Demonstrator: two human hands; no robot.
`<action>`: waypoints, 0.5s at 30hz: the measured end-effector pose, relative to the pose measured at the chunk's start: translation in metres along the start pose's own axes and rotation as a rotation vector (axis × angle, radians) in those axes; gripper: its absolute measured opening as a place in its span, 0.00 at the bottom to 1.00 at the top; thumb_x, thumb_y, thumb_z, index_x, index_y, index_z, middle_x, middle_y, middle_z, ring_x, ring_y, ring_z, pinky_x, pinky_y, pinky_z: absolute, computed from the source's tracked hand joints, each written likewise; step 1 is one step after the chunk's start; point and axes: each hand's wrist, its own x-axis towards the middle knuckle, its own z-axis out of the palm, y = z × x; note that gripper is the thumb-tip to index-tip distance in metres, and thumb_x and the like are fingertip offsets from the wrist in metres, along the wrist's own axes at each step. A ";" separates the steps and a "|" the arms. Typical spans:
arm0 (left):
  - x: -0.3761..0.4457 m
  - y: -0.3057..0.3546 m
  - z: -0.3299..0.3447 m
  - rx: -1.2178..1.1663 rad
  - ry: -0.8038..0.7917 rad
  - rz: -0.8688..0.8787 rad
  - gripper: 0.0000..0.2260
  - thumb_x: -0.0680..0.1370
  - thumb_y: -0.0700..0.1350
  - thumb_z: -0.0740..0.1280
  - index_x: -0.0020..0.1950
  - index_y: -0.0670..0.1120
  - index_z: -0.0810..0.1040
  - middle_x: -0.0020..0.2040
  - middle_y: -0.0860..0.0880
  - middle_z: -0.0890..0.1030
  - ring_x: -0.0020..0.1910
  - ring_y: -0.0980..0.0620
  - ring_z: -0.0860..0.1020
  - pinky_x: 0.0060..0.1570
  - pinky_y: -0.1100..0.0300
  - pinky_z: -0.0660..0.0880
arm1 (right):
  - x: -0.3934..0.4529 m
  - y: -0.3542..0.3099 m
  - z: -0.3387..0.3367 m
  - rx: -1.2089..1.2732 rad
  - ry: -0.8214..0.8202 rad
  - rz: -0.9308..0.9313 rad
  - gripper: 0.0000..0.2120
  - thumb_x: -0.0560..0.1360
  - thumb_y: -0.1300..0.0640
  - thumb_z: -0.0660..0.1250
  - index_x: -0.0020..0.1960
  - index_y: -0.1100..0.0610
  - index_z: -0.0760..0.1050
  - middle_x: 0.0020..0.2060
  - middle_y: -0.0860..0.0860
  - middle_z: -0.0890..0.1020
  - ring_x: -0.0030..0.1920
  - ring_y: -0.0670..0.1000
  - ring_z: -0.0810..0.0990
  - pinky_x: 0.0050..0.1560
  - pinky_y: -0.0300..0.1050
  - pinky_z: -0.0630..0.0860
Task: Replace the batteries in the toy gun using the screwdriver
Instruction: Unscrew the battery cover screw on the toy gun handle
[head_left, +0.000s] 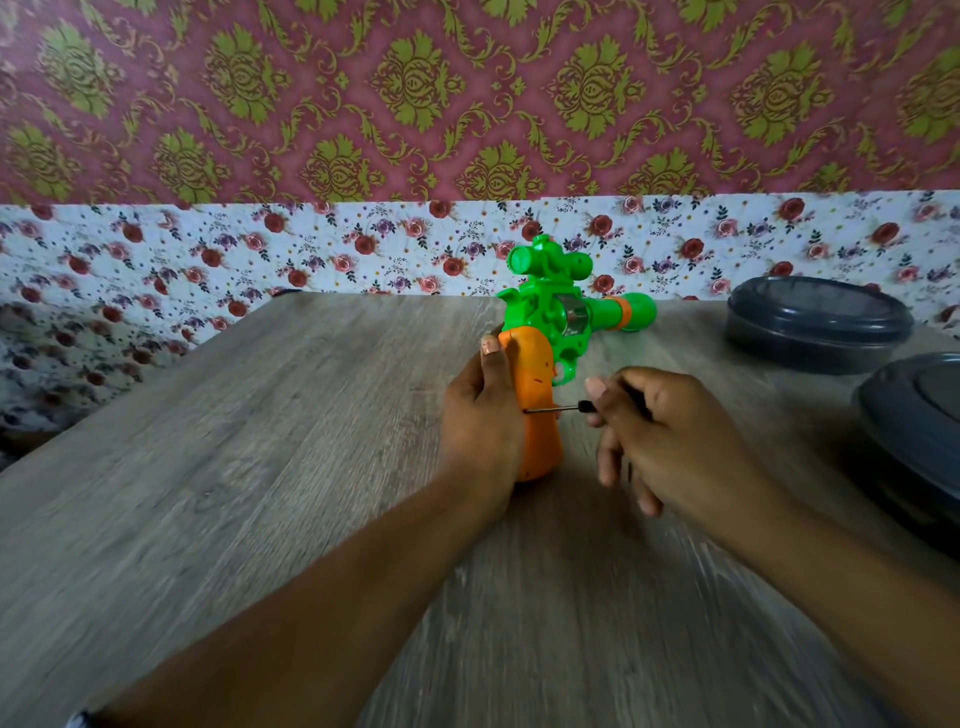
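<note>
Toy gun stood at table centre, barrel toward 2 o'clock. Orange grip clasped by left hand for steadiness. Screwdriver pinched in closed right hand, tip entering from 3 o'clock, presumably at cover screw.

Green and orange plastic toy gun – smooth, a little shiny, with a clear shiny bit in the middle. Thin screwdriver with a dark metal stem and a black handle. Grey wood-look table top – matt, streaky grain. Two round dark grey plastic tubs – smooth, dull shine. Flowery paper behind the table, flat and matt.
</note>
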 end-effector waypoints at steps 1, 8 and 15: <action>0.000 0.001 0.000 0.005 0.002 -0.001 0.18 0.81 0.55 0.53 0.36 0.55 0.75 0.34 0.55 0.79 0.39 0.52 0.80 0.51 0.47 0.78 | 0.000 -0.001 0.000 -0.023 0.022 -0.038 0.13 0.77 0.52 0.60 0.39 0.60 0.72 0.22 0.53 0.77 0.16 0.46 0.68 0.19 0.35 0.64; -0.001 0.001 -0.001 0.024 -0.011 0.007 0.14 0.81 0.55 0.53 0.53 0.54 0.76 0.40 0.55 0.79 0.47 0.51 0.79 0.57 0.49 0.76 | -0.004 -0.010 0.001 0.097 -0.006 -0.160 0.05 0.73 0.62 0.66 0.39 0.55 0.73 0.25 0.43 0.76 0.24 0.39 0.73 0.29 0.32 0.66; -0.001 0.002 -0.002 -0.002 0.013 -0.025 0.17 0.80 0.57 0.53 0.44 0.53 0.78 0.50 0.45 0.82 0.52 0.44 0.80 0.57 0.41 0.75 | -0.004 -0.007 0.001 -0.199 0.040 -0.108 0.18 0.77 0.46 0.56 0.35 0.55 0.73 0.21 0.50 0.76 0.20 0.45 0.71 0.32 0.49 0.72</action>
